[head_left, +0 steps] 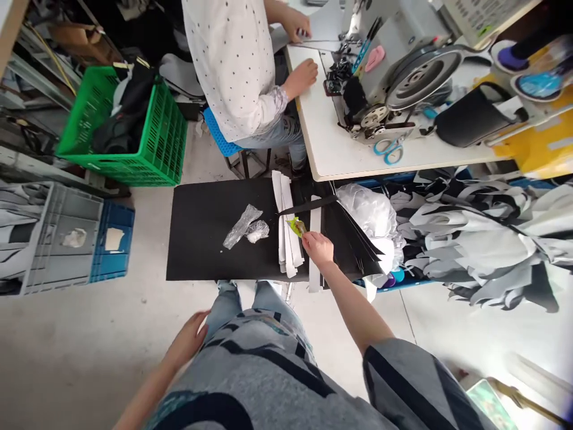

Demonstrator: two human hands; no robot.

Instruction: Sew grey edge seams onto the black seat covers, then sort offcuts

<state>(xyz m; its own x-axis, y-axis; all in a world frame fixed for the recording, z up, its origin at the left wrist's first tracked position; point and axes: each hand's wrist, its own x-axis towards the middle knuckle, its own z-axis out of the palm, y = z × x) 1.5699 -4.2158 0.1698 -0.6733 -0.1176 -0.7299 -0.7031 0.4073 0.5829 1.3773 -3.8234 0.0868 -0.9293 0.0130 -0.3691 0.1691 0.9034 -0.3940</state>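
grey patterned shirt (277, 376) nearest — right hand (319, 248) clamped on green wrapper (296, 226)
a light edge pinch suits it — left hand (188, 339) empty, fingers apart

I can read no words or numbers. Any print on the green wrapper (296, 226) in my right hand (319, 248), or the pale patch (114, 239) on the blue crate's (99, 254) side, is too small to make out.

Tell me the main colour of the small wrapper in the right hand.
The small wrapper is mostly bright yellow-green, seen in the head view.
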